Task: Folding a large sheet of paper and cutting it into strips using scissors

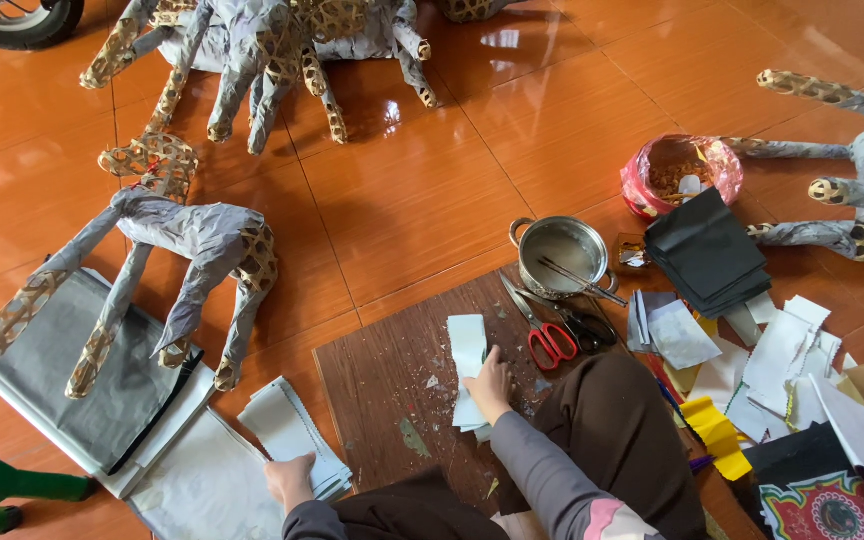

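Seated on the orange tiled floor (402, 190), the person presses the right hand (490, 383) flat, fingers loosely spread and gripping nothing, on a pile of white paper strips (468, 352) that lies on a dark wooden board (382, 380) in front of the knees. The left hand (290, 481) rests on a second stack of pale cut sheets (287, 425) on the floor beside the board; it seems to lie on top rather than close round them, though the thumb side is hidden. Red-handled scissors (544, 335) lie idle on the board just beside the strips, next to a small steel pot (562, 255) with a tool across it. Judging by how things lie, the work of cutting and papering is well advanced but not finished: a woven animal frame (167, 250) to the left is covered in grey paper over the body while its lower legs and head show bare lattice, and more such frames (272, 50) stand beyond it in the same state. Black sheets (707, 255), white offcuts (782, 360) and yellow folded paper (717, 435) wait unused at the right
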